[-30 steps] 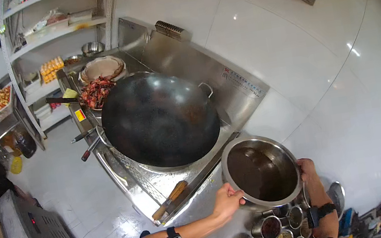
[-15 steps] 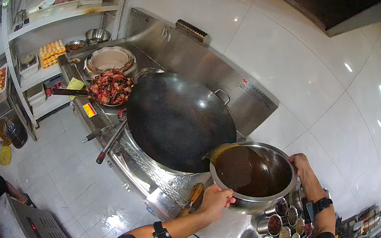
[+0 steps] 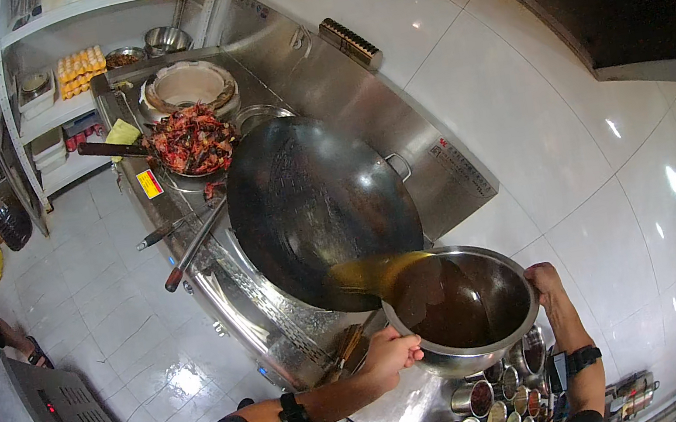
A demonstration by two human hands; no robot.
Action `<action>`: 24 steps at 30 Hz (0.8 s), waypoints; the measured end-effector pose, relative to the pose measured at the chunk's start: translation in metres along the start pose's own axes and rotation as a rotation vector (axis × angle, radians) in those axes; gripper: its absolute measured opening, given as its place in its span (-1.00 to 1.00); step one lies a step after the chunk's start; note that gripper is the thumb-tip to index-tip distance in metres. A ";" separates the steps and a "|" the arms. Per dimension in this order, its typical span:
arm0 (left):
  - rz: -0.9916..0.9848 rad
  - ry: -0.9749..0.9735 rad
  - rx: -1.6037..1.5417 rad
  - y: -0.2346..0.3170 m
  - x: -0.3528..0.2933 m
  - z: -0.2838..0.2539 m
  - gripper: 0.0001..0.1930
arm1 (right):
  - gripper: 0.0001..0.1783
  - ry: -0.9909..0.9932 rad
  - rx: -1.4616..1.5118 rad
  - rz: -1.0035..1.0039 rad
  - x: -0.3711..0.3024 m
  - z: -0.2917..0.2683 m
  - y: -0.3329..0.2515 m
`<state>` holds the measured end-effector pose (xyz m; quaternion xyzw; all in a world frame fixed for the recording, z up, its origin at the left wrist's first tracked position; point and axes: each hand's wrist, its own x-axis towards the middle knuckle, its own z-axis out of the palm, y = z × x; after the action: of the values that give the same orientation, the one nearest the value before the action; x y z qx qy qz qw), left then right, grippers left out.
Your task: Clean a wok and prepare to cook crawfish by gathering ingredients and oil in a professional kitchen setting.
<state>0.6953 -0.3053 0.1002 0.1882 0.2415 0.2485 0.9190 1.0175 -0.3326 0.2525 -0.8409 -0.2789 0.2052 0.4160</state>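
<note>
A steel pot (image 3: 501, 346) of dark brown oil is tipped toward the big black wok (image 3: 309, 198). My left hand (image 3: 392, 354) grips its near-left rim, and my right hand (image 3: 545, 282) grips the right side. Over the lip runs a yellow-brown stream of oil (image 3: 379, 273), falling into the near part of the wok. The wok rests on the steel range, its loop handle toward the backsplash. Both hands are closed; my right fingers are partly hidden behind the pot.
Beyond the wok sits a strainer heaped with red crayfish-like pieces (image 3: 191, 141). A wooden-handled tool (image 3: 190, 252) sticks out over the front edge. Seasoning cups (image 3: 499, 415) stand below the pot. At left are a shelf with eggs (image 3: 80, 71) and another person's arm (image 3: 23, 345).
The pot, in both hands, has tilted further and shifted slightly right. Oil that was just at the lip now pours into the wok. The view has shifted a little.
</note>
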 end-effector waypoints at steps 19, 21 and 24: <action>-0.100 -0.010 -0.093 0.010 0.005 -0.001 -0.88 | -0.81 0.041 -0.233 -0.099 -0.010 0.012 -0.046; -0.085 -0.071 -0.118 0.009 0.007 -0.003 -0.89 | -0.79 0.034 -0.179 -0.124 -0.013 0.017 -0.054; -0.073 -0.055 -0.148 0.013 0.005 -0.002 -0.90 | -0.82 0.032 -0.307 -0.141 -0.017 0.023 -0.068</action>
<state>0.6939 -0.2919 0.1030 0.1178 0.2037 0.2266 0.9451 0.9710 -0.2956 0.2965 -0.8761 -0.3585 0.1170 0.3002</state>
